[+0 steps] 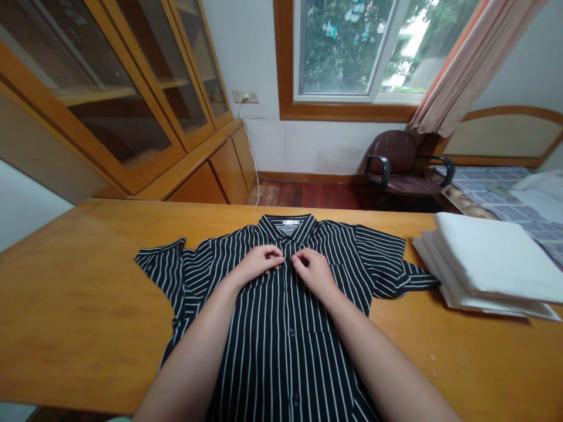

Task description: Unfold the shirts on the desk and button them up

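Observation:
A black shirt with white stripes (pixel 268 328) lies front side up, its collar toward the far edge of the wooden table (pixel 88 293) and its sleeves spread to both sides. My left hand (pixel 263 261) is at the upper front placket, thumb and fingers pinched on the shirt just left of the buttons. Close by on the right, my right hand (pixel 313 268) pinches the other side of the placket below the collar. A small gap parts the fingertips of the two hands. Dark buttons show lower down the front.
A stack of white folded sheets (pixel 497 258) sits at the table's right, touching the right cuff. Beyond the table are a glass-door cabinet (pixel 193 140) at left, a brown armchair (pixel 398 164), a window and a bed (pixel 505 181).

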Motion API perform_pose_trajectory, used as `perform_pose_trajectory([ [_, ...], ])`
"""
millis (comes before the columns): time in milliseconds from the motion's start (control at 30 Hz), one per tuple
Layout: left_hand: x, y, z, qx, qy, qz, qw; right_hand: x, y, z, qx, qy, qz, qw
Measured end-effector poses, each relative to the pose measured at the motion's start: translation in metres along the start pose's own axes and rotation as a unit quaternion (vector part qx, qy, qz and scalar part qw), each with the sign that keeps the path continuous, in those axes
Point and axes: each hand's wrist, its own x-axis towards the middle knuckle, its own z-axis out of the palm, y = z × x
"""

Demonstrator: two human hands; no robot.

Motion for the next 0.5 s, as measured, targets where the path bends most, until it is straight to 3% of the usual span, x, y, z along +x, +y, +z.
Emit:
perform_pose_trajectory([
  [500,-0.0009,0.0025,-0.0002,0.003,0.001,-0.006,1.000,-0.0004,0.0002,-0.0004,0.007,-0.016,-0.010,1.000],
])
